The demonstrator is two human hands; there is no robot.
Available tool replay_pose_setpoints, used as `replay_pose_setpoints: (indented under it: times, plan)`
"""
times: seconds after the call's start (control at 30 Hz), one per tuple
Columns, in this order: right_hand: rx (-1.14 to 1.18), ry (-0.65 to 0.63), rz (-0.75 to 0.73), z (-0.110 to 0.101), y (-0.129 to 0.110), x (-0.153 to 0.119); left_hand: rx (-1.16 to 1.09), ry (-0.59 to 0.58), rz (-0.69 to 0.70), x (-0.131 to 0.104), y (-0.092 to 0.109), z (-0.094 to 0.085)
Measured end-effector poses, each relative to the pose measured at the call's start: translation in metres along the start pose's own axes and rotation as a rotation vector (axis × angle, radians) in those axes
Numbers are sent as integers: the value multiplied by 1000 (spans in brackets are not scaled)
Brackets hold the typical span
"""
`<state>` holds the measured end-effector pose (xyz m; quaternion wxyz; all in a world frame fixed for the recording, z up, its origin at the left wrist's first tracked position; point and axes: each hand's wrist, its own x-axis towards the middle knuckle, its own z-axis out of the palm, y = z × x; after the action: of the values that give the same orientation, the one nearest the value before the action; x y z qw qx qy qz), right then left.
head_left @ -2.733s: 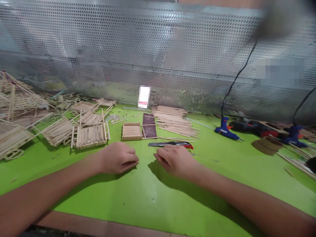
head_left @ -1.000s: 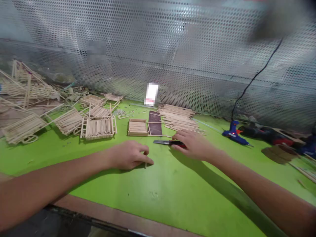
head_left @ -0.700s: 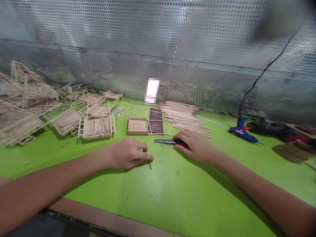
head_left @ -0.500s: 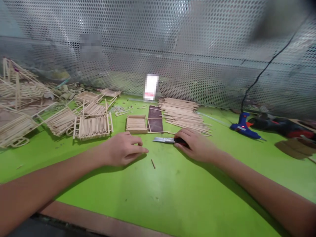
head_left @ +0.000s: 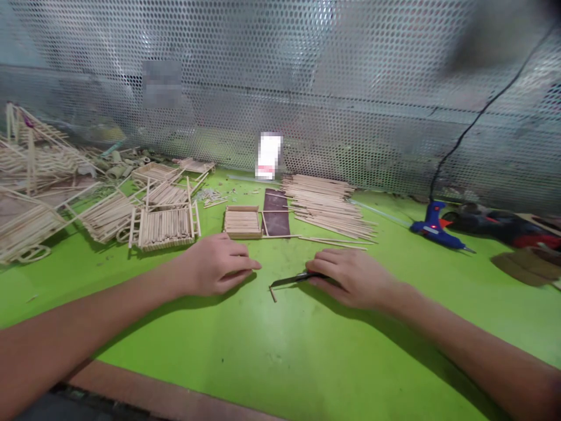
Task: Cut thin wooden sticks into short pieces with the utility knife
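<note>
My right hand [head_left: 350,276] grips a utility knife [head_left: 291,279] low over the green table [head_left: 272,351]. Its blade tip sits just above a short wooden stick piece [head_left: 273,294] lying on the table. My left hand [head_left: 217,264] rests on the table to the left of that piece, fingers loosely curled, holding nothing. Just beyond my hands lie a small wooden stick tray [head_left: 242,221] and a dark brown rectangular sheet [head_left: 276,214].
A pile of long wooden sticks [head_left: 326,204] lies behind the right hand. Stick-built cart frames [head_left: 162,225] crowd the left side. A blue glue gun [head_left: 433,228] with a black cord lies at the right. A perforated metal screen [head_left: 307,88] closes the back.
My left hand let go of the short stick piece, which now lies on the table. My right hand picked up the knife and brought its blade down to that piece.
</note>
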<state>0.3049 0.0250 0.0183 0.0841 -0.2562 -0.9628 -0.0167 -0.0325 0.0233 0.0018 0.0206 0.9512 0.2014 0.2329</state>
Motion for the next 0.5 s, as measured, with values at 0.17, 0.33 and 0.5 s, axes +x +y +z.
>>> replay_pose_setpoints:
  times: [0.17, 0.33, 0.5]
  plan:
    - [1, -16, -17, 4, -16, 4, 5, -12, -4, 1, 3, 0]
    - [28, -20, -22, 4, -19, 3, 9, -31, 18, 2, 4, -1]
    - [22, -63, 10, 2, -27, 4, 1, -57, 1, 1, 5, 0]
